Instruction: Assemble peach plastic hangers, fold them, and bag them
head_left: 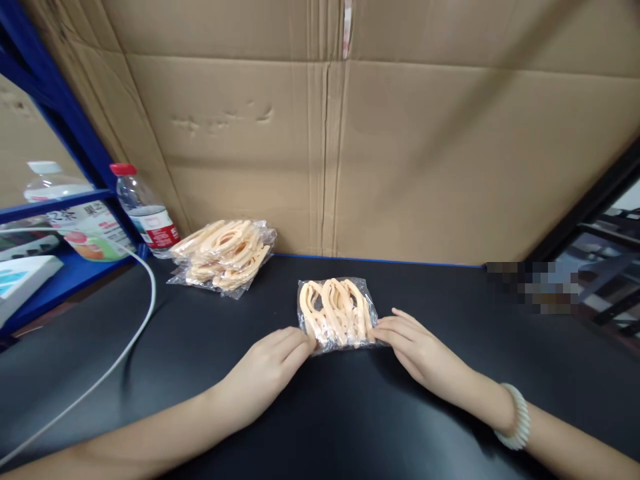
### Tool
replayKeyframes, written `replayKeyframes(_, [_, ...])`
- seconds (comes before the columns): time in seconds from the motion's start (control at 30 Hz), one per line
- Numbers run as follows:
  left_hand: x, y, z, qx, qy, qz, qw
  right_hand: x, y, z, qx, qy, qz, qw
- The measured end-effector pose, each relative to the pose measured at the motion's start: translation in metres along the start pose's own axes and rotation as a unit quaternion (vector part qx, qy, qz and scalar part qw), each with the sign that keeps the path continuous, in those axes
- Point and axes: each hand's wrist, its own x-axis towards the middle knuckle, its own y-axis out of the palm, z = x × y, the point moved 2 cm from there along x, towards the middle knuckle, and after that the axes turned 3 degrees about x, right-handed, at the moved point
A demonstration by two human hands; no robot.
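A clear plastic bag (337, 313) of cream-coloured looped pieces lies on the black table, in the middle of the view. My left hand (277, 360) has its fingers together on the bag's lower left corner, pinching it. At the lower right corner, the thumb and fingers of my right hand (417, 347) close on the edge of the same bag; one finger sticks out. Pale beads circle my right wrist. Farther back to the left, a pile of similar bags (227, 253) holds more cream pieces, with neither hand touching it.
Tall cardboard (240, 133) stands behind the black table (325, 427). At left are a blue shelf frame (75, 120), a red-capped bottle (150, 217) and a larger white-capped bottle (95, 230). A white cable (143, 327) curves over the table's left side.
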Motion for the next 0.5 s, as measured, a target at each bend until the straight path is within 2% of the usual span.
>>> replayKeyframes(0.17, [-0.01,-0.003,-0.015,-0.04,-0.022,0.018,0.999,-0.013,-0.005,0.011,-0.025,-0.014,0.04,0.999])
replayKeyframes(0.3, [-0.029,-0.03,-0.038,-0.06,-0.02,0.044,0.997,-0.029,-0.024,0.04,-0.009,0.004,0.081,0.997])
replayKeyframes(0.37, [-0.041,-0.044,-0.052,-0.074,-0.024,0.064,0.995,-0.038,-0.033,0.057,0.007,-0.017,0.09,0.996])
replayKeyframes(0.43, [-0.055,-0.05,-0.063,-0.08,-0.035,0.079,0.993,-0.047,-0.038,0.075,0.01,-0.058,0.089,0.994])
replayKeyframes(0.5, [-0.069,-0.048,-0.071,-0.093,-0.004,0.034,0.995,-0.052,-0.036,0.09,-0.005,-0.107,0.046,0.993])
